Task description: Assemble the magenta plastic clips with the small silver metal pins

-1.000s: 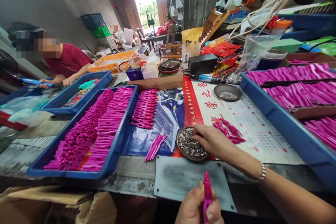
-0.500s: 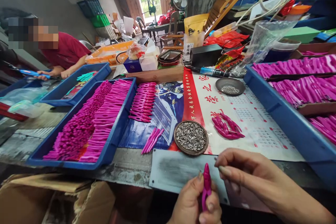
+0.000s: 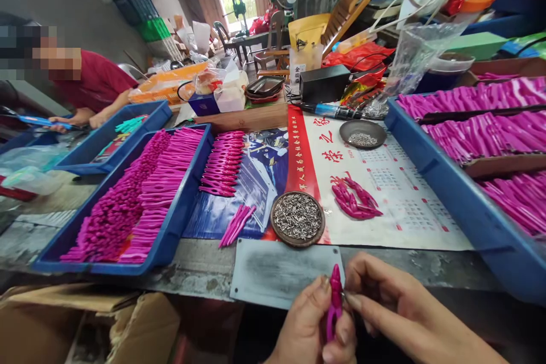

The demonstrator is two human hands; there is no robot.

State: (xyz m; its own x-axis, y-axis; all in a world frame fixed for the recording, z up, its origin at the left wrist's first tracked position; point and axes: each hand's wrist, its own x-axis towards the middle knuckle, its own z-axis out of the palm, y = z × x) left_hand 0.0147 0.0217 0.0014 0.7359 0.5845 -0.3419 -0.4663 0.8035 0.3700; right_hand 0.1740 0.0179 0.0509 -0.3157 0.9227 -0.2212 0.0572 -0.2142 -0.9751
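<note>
My left hand (image 3: pixel 309 324) pinches a small magenta plastic clip (image 3: pixel 334 301) upright so its top faces me | right hand (image 3: pixel 392 304) fingers pressed at its side, perhaps holding a pin | round dish of metal pins (image 3: pixel 297 218) kept near on the desk (image 3: pixel 205 273).

Magenta plastic clip (image 3: pixel 334 302), a slim two-limbed piece with a pointed tip, held upright at the near edge of the scene, tip uppermost. Its lower part is hidden in the left hand (image 3: pixel 313 327), thumb and forefinger closed around it; the right hand (image 3: pixel 392 310) meets its right side with pinched fingertips (image 3: pixel 350 299). Whether these carry anything cannot be told.
</note>
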